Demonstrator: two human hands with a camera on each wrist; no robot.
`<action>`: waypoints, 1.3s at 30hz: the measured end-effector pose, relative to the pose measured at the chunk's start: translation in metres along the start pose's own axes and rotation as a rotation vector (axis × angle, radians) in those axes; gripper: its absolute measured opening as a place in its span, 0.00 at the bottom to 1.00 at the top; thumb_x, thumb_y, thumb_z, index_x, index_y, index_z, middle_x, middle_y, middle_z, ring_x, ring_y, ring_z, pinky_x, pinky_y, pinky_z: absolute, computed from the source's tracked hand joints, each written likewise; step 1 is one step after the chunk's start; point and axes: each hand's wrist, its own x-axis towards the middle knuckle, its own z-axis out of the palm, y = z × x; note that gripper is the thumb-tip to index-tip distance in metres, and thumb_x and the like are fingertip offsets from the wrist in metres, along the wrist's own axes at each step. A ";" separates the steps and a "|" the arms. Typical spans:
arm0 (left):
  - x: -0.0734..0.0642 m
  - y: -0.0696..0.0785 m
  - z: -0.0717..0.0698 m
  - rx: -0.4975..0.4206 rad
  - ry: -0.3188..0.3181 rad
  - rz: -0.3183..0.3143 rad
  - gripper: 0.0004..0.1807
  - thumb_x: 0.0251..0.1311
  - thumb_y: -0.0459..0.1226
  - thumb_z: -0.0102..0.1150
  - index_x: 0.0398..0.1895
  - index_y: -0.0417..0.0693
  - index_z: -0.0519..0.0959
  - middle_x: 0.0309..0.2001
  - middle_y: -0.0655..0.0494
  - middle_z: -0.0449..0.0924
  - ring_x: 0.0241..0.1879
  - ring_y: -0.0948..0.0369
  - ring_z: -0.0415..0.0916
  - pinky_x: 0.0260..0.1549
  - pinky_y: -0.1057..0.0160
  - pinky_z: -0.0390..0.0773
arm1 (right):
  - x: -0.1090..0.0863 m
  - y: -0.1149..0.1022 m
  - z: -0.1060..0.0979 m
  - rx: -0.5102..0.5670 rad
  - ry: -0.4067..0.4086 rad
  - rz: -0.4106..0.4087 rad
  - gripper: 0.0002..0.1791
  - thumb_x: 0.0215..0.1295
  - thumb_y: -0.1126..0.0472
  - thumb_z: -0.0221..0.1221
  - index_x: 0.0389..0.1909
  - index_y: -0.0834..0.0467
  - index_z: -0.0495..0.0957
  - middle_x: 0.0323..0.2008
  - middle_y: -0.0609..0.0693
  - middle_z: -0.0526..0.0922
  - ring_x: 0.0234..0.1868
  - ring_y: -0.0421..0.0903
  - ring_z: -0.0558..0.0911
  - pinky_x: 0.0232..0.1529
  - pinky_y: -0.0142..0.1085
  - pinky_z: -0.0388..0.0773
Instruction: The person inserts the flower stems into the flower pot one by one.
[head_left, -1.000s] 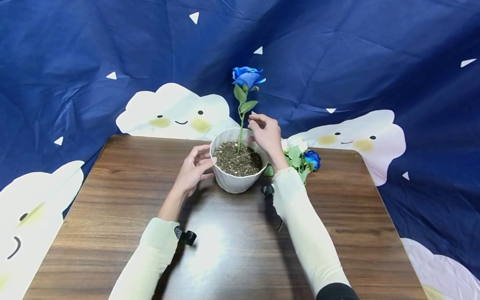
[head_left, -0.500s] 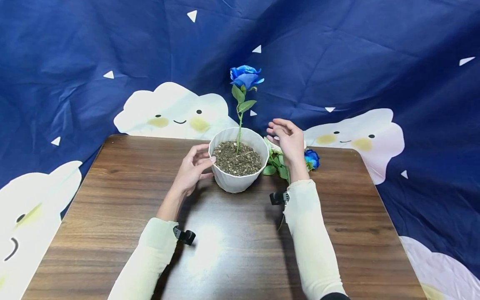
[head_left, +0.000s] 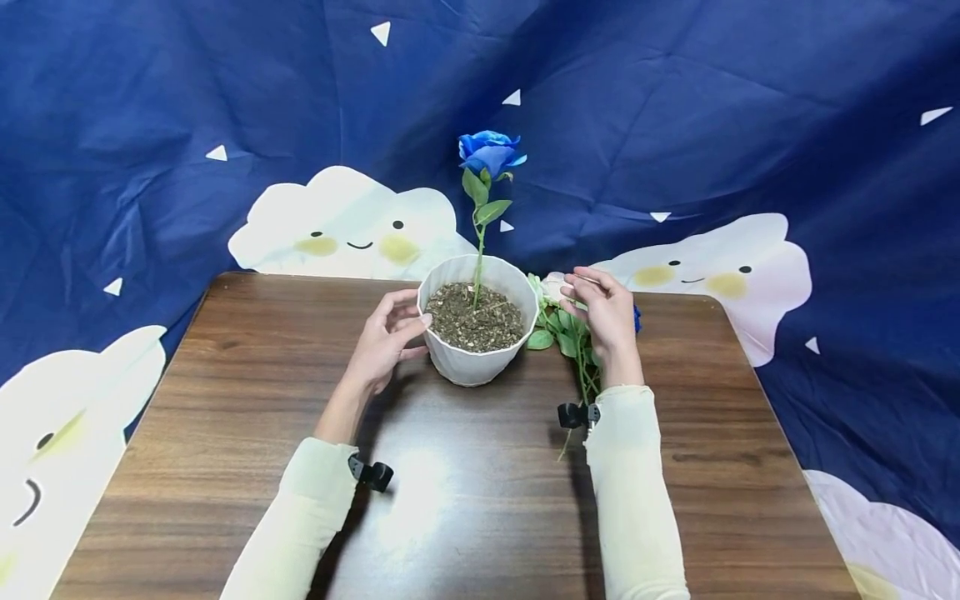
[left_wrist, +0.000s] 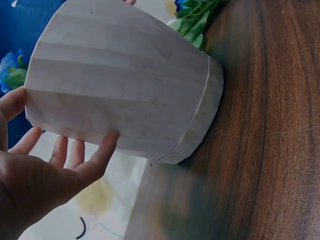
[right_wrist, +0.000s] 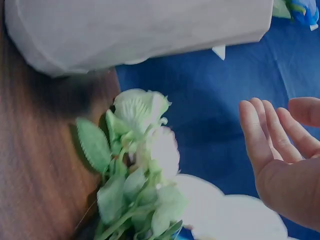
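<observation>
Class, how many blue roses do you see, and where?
2: one green-stemmed blue rose standing in the white ribbed pot, another mostly behind the right hand; more may be hidden.

Blue cloud-printed cloth hangs behind a glossy brown table.

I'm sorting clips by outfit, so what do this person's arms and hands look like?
The left sleeve and right sleeve are long, plain and pale cream, ending near the wrist. A small black device sits at each cuff, the left wrist camera and right wrist camera. The left hand and right hand are bare; no gloves or rings show.
</observation>
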 end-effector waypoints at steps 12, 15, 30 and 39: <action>0.000 -0.001 0.000 -0.006 0.003 -0.004 0.30 0.67 0.30 0.60 0.71 0.43 0.64 0.55 0.46 0.66 0.49 0.58 0.74 0.52 0.40 0.83 | -0.008 0.022 -0.030 -0.043 0.008 0.086 0.14 0.75 0.67 0.54 0.58 0.66 0.73 0.41 0.48 0.83 0.40 0.42 0.85 0.48 0.35 0.86; 0.000 -0.001 0.000 -0.012 0.003 -0.002 0.30 0.67 0.30 0.60 0.71 0.43 0.64 0.55 0.46 0.66 0.49 0.58 0.73 0.53 0.38 0.81 | -0.011 0.028 -0.039 -0.062 0.006 0.113 0.15 0.75 0.68 0.54 0.59 0.67 0.72 0.39 0.46 0.83 0.40 0.43 0.85 0.48 0.35 0.86; -0.001 -0.002 0.000 -0.002 0.014 0.000 0.29 0.68 0.31 0.60 0.71 0.44 0.65 0.56 0.45 0.66 0.50 0.57 0.74 0.53 0.39 0.82 | -0.022 0.053 -0.064 -0.175 -0.010 0.246 0.29 0.74 0.65 0.58 0.70 0.72 0.63 0.42 0.47 0.84 0.42 0.40 0.85 0.51 0.36 0.85; -0.001 -0.002 0.000 -0.005 0.008 0.009 0.30 0.68 0.31 0.60 0.71 0.44 0.65 0.56 0.45 0.66 0.50 0.57 0.74 0.53 0.38 0.82 | -0.017 0.066 -0.071 -0.311 -0.031 0.292 0.27 0.73 0.64 0.58 0.68 0.71 0.66 0.54 0.58 0.79 0.46 0.43 0.84 0.50 0.36 0.86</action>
